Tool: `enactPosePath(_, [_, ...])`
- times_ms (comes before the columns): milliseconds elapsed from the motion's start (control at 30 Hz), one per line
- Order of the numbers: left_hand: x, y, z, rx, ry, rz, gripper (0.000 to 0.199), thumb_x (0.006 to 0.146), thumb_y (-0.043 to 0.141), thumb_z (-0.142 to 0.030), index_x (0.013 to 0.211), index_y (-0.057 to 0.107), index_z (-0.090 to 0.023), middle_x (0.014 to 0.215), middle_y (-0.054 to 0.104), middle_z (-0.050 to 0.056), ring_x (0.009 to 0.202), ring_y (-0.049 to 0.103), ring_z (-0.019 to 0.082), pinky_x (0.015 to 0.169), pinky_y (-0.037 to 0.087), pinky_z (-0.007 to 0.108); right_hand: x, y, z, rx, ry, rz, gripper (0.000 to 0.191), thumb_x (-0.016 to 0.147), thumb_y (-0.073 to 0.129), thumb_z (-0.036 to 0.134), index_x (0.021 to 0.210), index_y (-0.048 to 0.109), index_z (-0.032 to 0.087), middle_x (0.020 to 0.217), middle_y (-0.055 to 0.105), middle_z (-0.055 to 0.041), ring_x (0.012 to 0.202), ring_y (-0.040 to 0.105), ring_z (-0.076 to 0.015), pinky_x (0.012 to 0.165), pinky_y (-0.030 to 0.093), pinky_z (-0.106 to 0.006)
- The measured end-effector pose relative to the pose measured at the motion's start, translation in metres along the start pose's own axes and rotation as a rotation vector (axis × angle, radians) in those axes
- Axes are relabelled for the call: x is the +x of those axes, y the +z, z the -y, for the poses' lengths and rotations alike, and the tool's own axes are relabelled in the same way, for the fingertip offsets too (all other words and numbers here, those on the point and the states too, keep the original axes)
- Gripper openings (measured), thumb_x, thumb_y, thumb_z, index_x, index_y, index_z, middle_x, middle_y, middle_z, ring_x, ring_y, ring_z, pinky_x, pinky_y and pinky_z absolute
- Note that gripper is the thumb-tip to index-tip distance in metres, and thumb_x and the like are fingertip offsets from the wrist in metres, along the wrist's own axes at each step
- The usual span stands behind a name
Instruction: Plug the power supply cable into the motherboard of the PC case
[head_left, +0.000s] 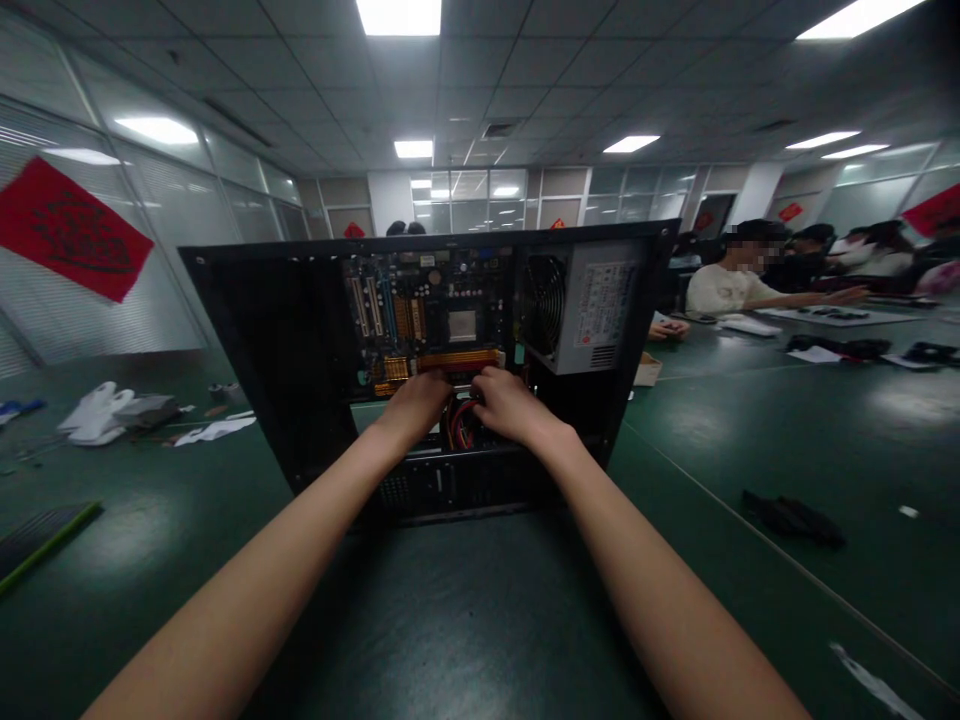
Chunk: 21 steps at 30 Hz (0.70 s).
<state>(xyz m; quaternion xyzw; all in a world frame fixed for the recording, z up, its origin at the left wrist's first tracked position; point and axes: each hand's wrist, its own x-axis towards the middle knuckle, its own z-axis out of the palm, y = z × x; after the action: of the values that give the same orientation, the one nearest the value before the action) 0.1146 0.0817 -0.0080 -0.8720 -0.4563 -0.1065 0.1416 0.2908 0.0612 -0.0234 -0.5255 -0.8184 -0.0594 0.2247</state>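
Note:
An open black computer case (431, 242) stands upright on the table in front of me. Inside it is a motherboard (420, 285) with a bare square chip (462, 325) and a row of orange and red slots (459, 361). A silver power supply (600, 310) with a round fan fills the upper right corner. Both hands reach into the case just below those slots. My left hand (420, 402) has its fingers curled, the tips hidden. Close beside it, my right hand (508, 400) is closed in a pinch near red and black cables (463, 425); what it grips is hidden.
The green table (480, 610) spreads around the case. To the left lie a white plastic bag (96, 412) and a green-edged dark panel (49, 540). A black cloth-like item (795, 518) lies on the right. A person (742, 280) works at the far right.

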Motion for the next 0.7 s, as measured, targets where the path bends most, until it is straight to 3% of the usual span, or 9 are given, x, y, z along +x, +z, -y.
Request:
enactPosePath(167, [0.004, 0.0, -0.001, 0.01, -0.067, 0.006, 0.026, 0.093, 0.049, -0.019, 0.099, 0.074, -0.011, 0.102, 0.069, 0.017, 0.096, 0.068, 0.028, 0.082, 0.052, 0.036, 0.001, 0.0, 0.002, -0.02, -0.016, 0.004, 0.012, 0.086, 0.058, 0.014, 0.096, 0.064, 0.015, 0.108, 0.061, -0.0115, 0.101, 0.06, -0.0233, 0.082, 0.043, -0.029])
enactPosePath(333, [0.004, 0.004, 0.004, -0.022, -0.092, -0.008, 0.026, 0.093, 0.05, -0.021, 0.104, 0.073, -0.016, 0.104, 0.07, 0.015, 0.097, 0.069, 0.026, 0.083, 0.052, 0.033, 0.001, 0.006, -0.003, -0.014, -0.051, -0.021, 0.011, 0.086, 0.058, 0.014, 0.096, 0.063, 0.015, 0.105, 0.059, -0.0098, 0.098, 0.059, -0.0217, 0.081, 0.042, -0.028])
enactPosePath(500, [0.0, 0.003, 0.008, -0.188, -0.083, -0.054, 0.023, 0.091, 0.054, -0.019, 0.103, 0.074, -0.019, 0.107, 0.072, 0.012, 0.1, 0.068, 0.024, 0.085, 0.051, 0.032, 0.002, 0.008, -0.007, 0.022, -0.071, -0.051, 0.015, 0.085, 0.059, 0.011, 0.1, 0.062, 0.014, 0.105, 0.058, -0.0077, 0.099, 0.058, -0.0193, 0.083, 0.042, -0.026])
enactPosePath(600, [-0.021, -0.023, -0.001, -0.423, -0.109, -0.281, 0.017, 0.089, 0.058, -0.018, 0.092, 0.075, -0.017, 0.096, 0.075, 0.009, 0.092, 0.069, 0.021, 0.084, 0.051, 0.03, 0.005, 0.002, -0.005, 0.012, -0.124, -0.027, 0.016, 0.088, 0.056, 0.011, 0.102, 0.062, 0.014, 0.108, 0.057, -0.008, 0.099, 0.058, -0.0177, 0.082, 0.042, -0.025])
enactPosePath(700, [-0.069, -0.073, -0.011, -0.675, -0.16, -0.776, 0.021, 0.092, 0.057, -0.03, 0.083, 0.071, -0.017, 0.081, 0.073, 0.005, 0.074, 0.067, 0.017, 0.07, 0.053, 0.029, 0.007, -0.005, -0.002, -0.034, -0.188, -0.002, 0.019, 0.091, 0.053, 0.011, 0.107, 0.061, 0.015, 0.113, 0.056, -0.0084, 0.097, 0.059, -0.017, 0.079, 0.042, -0.025])
